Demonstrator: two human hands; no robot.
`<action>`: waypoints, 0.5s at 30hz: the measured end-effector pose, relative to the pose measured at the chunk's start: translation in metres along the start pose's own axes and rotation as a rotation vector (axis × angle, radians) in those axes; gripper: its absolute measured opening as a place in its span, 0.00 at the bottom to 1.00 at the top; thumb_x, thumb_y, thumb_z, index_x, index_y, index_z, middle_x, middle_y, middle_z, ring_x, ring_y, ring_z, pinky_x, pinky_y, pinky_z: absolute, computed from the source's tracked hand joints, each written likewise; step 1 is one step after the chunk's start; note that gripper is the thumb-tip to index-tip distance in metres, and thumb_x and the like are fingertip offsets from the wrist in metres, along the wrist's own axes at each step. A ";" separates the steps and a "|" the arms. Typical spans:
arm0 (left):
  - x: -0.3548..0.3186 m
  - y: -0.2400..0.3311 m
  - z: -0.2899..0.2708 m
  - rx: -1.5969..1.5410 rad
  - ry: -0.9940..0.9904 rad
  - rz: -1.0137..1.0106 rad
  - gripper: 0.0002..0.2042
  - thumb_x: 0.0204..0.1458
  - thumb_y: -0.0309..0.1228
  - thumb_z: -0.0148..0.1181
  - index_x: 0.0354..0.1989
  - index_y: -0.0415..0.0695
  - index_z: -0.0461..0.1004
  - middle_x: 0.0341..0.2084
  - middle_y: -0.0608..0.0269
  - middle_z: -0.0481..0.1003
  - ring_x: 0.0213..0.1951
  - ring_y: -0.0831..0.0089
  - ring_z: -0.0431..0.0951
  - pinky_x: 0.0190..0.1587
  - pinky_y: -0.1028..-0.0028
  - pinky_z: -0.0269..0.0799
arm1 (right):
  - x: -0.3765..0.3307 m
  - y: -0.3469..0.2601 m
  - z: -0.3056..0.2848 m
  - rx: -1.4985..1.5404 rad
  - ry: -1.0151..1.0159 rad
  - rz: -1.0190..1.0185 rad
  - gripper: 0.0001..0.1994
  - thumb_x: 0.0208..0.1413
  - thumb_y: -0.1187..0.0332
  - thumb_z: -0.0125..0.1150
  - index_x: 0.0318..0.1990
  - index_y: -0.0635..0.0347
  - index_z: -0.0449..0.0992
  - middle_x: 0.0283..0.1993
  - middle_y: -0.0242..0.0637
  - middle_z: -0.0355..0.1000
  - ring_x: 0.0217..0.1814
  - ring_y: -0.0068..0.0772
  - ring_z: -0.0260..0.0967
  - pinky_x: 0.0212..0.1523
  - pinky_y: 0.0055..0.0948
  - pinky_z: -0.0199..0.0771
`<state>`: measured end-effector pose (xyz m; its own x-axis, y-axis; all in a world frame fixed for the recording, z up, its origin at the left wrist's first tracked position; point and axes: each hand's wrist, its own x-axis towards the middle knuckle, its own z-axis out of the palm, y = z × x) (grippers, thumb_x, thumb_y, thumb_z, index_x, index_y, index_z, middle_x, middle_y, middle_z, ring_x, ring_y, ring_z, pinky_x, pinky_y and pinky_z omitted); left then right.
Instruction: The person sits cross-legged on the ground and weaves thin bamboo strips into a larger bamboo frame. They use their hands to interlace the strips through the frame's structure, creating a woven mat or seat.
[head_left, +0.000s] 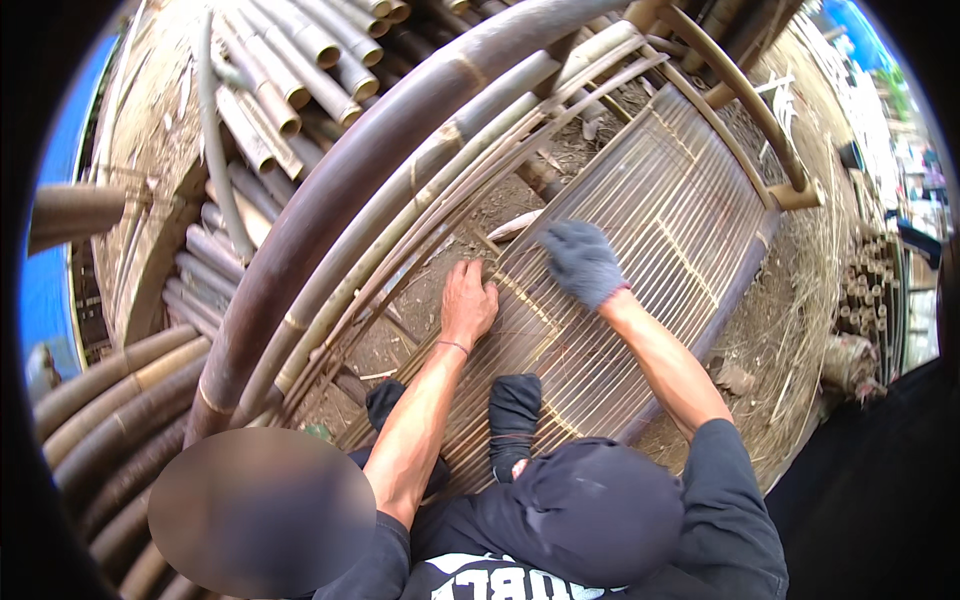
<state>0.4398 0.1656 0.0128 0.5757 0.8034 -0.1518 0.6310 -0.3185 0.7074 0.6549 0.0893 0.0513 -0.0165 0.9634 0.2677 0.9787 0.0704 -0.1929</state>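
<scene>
A long bamboo bench (640, 230) with a seat of thin parallel slats stretches before me. My left hand (468, 303), bare with a thin band at the wrist, rests at the seat's edge nearest the curved backrest; its fingers look slightly apart. Over the slats, to the right and a little farther off, is my right hand (580, 262) in a grey glove. Its fingers are curled down, and whatever they hold is hidden under the glove. Pale lashings cross the slats. A foot in a black covering (515, 415) is set on the seat close to me.
A thick dark bamboo pole (330, 170) arches along the bench's left side, with thinner poles inside it. Cut bamboo poles (290, 50) lie stacked beyond. Several curved bamboo lengths (130, 420) lie at the lower left. Dry straw (790, 350) covers the ground at right.
</scene>
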 end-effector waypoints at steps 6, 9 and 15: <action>0.018 0.016 0.005 0.057 0.005 0.218 0.25 0.43 0.24 0.60 0.54 0.38 0.68 0.51 0.45 0.67 0.53 0.48 0.67 0.58 0.58 0.64 | 0.036 -0.010 0.017 -0.191 -0.558 0.028 0.07 0.45 0.67 0.60 0.31 0.57 0.81 0.35 0.45 0.78 0.35 0.45 0.77 0.37 0.39 0.77; 0.029 0.024 0.001 0.236 0.006 0.439 0.26 0.43 0.24 0.61 0.55 0.40 0.68 0.52 0.46 0.66 0.53 0.51 0.67 0.57 0.59 0.65 | 0.031 -0.033 -0.006 0.345 -0.944 0.360 0.15 0.57 0.62 0.54 0.45 0.66 0.74 0.37 0.49 0.78 0.37 0.46 0.79 0.37 0.41 0.78; 0.050 -0.011 0.023 -0.183 0.183 -0.006 0.12 0.52 0.25 0.55 0.43 0.38 0.78 0.36 0.53 0.78 0.40 0.58 0.76 0.48 0.63 0.71 | 0.025 0.004 -0.114 0.811 -0.691 0.471 0.21 0.60 0.50 0.57 0.52 0.56 0.77 0.49 0.41 0.77 0.50 0.38 0.75 0.54 0.42 0.76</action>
<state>0.4736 0.1979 -0.0179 0.4578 0.8881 -0.0402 0.5201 -0.2308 0.8223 0.6820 0.0846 0.1651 -0.0390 0.8567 -0.5144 0.5042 -0.4276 -0.7503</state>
